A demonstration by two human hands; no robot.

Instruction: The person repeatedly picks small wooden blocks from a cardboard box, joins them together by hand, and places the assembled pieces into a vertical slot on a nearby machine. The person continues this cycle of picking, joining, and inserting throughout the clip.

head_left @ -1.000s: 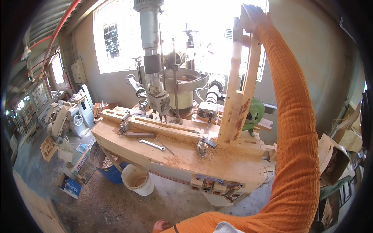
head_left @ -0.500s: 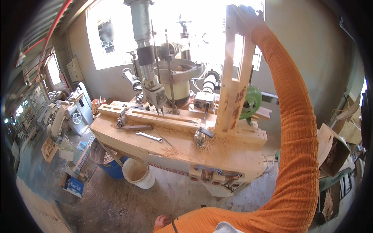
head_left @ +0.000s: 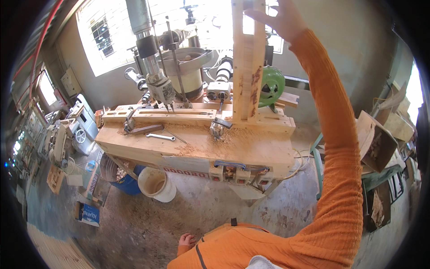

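Note:
My right hand (head_left: 284, 20) is raised high at the upper edge, fingers spread, thumb pointing left across the top of a tall wooden upright (head_left: 244, 67). I see nothing held in it; whether the thumb touches the wood is unclear. The upright stands on the right part of a wooden workbench machine (head_left: 197, 145). Low in the picture, my left hand (head_left: 187, 240) hangs by my body, its fingers loosely bent and nothing visible in them. On the bench lie a combination wrench (head_left: 161, 136), a dark wooden bar (head_left: 148, 129) and a metal clamp (head_left: 217, 128) among wood shavings.
A drill head (head_left: 161, 89) points down over the bench, with a round feeder bowl (head_left: 188, 60) behind it. Right of the upright is a green machine housing (head_left: 271, 86). A white bucket (head_left: 156, 184) and a blue bin (head_left: 127, 184) stand in front. Cardboard boxes (head_left: 378, 141) are at right.
My right hand has loosened from the top of the upright, and its thumb and fingers now spread apart. The view has shifted, so the bench appears farther left and higher. My left hand stays low.

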